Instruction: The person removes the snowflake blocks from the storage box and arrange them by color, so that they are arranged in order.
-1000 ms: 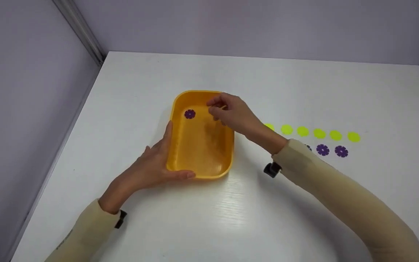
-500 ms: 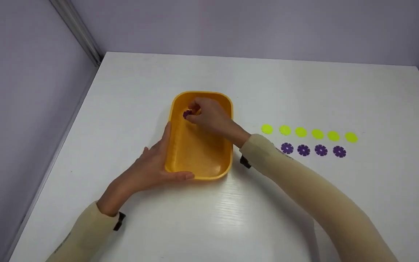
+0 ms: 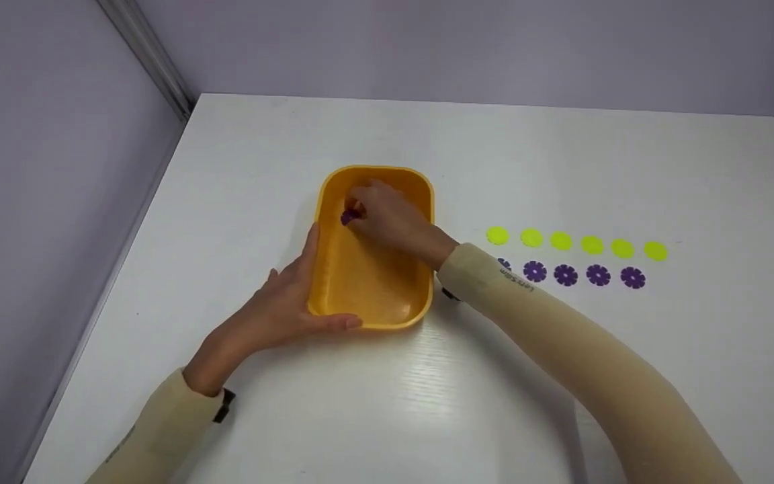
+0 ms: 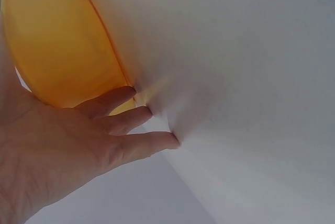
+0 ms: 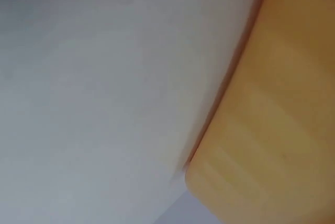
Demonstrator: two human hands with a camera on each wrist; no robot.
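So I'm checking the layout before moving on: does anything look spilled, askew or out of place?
Nothing stands out. The orange tray sits flat; the yellow discs and purple flower pieces lie in two tidy rows on the white table.

On the table (image 3: pixel 387 403) before you, the tray (image 3: pixel 387 302) sits left of centre, your left hand (image 3: pixel 279 312) against its left wall, your right hand (image 3: pixel 390 222) inside at a flower-shaped disc (image 3: pixel 348 217). To its right lie two rows: round discs (image 3: pixel 575 243) behind, flower discs (image 3: pixel 582 275) in front.
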